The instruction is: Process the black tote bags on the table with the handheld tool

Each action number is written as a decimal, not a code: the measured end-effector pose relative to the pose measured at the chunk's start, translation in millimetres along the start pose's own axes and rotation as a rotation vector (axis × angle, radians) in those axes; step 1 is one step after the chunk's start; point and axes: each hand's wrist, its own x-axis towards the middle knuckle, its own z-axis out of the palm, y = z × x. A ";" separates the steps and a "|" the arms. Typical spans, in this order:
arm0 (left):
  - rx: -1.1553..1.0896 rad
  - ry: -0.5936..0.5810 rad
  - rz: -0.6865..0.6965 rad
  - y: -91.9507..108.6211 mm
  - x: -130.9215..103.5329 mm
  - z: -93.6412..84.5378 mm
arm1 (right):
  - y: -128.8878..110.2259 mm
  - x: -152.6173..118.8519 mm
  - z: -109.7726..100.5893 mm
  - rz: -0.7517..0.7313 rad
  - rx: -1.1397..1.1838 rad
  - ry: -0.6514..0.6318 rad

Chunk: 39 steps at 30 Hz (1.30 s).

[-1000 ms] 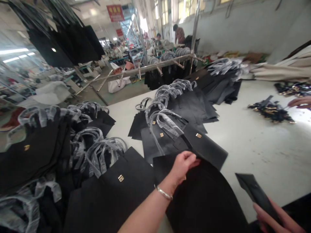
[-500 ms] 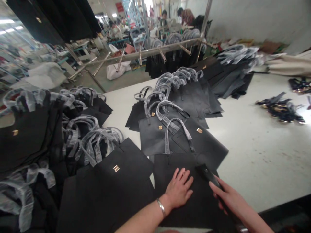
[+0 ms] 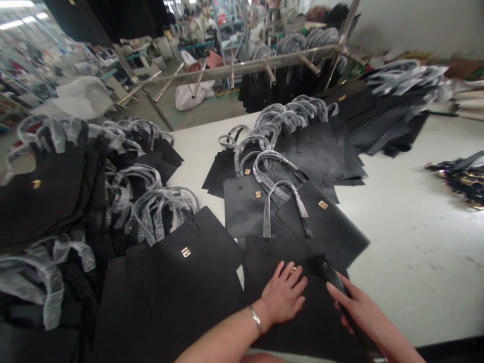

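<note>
My left hand (image 3: 284,292) lies flat with fingers spread on a black tote bag (image 3: 276,333) in front of me. A small gold glint shows among its fingers; I cannot tell if it is a ring or a badge. The bag's handle (image 3: 285,187), wrapped in clear plastic, stands up at its far edge. My right hand (image 3: 357,302) is closed around a black long-handled tool (image 3: 335,277), whose dark head lies at the bag's upper right part. What kind of tool it is cannot be made out. Left of my hands lies another black bag (image 3: 204,287) with a gold badge (image 3: 185,252).
More black bags (image 3: 313,156) with wrapped handles overlap farther along the white table (image 3: 408,232). Stacked bags (image 3: 49,201) fill the left side. Dark pieces with gold metal parts (image 3: 463,176) lie at the right. A metal rack (image 3: 245,68) stands beyond the table.
The view has shifted, so the bags and table appear slightly moved. My left hand has stayed on the bag, and my right hand keeps the tool at nearly the same spot.
</note>
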 end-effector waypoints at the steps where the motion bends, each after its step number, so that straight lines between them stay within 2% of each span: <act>1: 0.002 -0.001 -0.003 -0.2 -0.2 -0.4 | -4.0 4.0 1.9 -0.017 0.003 0.013; 4: 0.009 -0.001 -0.001 -1.3 -2.1 -2.3 | -19.0 13.9 1.3 -0.082 0.022 0.081; 8: 0.017 0.005 -0.015 3.4 -2.6 -4.2 | -24.3 8.2 -14.7 -0.134 0.074 0.182; 12: 0.038 0.035 -0.012 23.4 6.2 6.0 | -12.5 -6.0 -16.6 -0.052 -0.001 0.060; 16: -0.045 0.063 0.069 33.7 3.9 19.7 | -6.2 -13.1 12.0 -0.045 -0.184 -0.100; 20: -0.073 0.020 0.104 14.2 -30.1 17.0 | -6.5 -12.3 42.7 -0.104 -0.304 -0.211; 24: -0.024 -0.003 0.188 -8.7 -57.8 10.7 | -17.8 -3.6 59.4 -0.114 -0.348 -0.269; 29: -0.020 -0.025 0.176 -9.9 -56.5 13.4 | -38.6 0.6 67.6 -0.108 -0.326 -0.273; 35: -0.027 -0.041 0.166 -9.4 -55.8 17.8 | -16.6 -3.4 60.4 -0.082 -0.341 -0.286; 37: -0.024 -0.042 0.173 -10.5 -56.3 18.1 | -18.1 -2.4 62.5 -0.065 -0.328 -0.296; 39: -0.029 -0.035 0.172 -10.4 -56.4 17.8 | -29.6 -0.6 67.7 -0.082 -0.310 -0.285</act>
